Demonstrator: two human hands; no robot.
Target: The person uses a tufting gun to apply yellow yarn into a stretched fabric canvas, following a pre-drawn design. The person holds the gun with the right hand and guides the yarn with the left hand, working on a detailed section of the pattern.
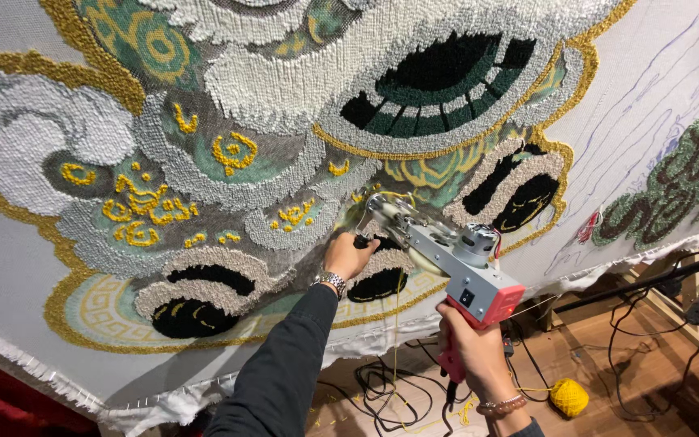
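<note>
Hands share one tufting gun (446, 259) pressed nose-first into the stretched rug cloth (10, 267): left hand (348, 255) clenched round its front grip for steadiness, right hand (469, 348) wrapped round the pink rear handle, yellow yarn (568, 396) feeding from the floor.

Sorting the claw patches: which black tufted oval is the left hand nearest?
The black oval just right of the left hand, partly behind the tufting gun; the other ovals lie farther off.

Bright, even light falls on the tufted cloth (204, 162) with soft shadows and no glare, focus is sharp throughout, the lower corners go dim, and wide-angle distortion bends the edges.
</note>
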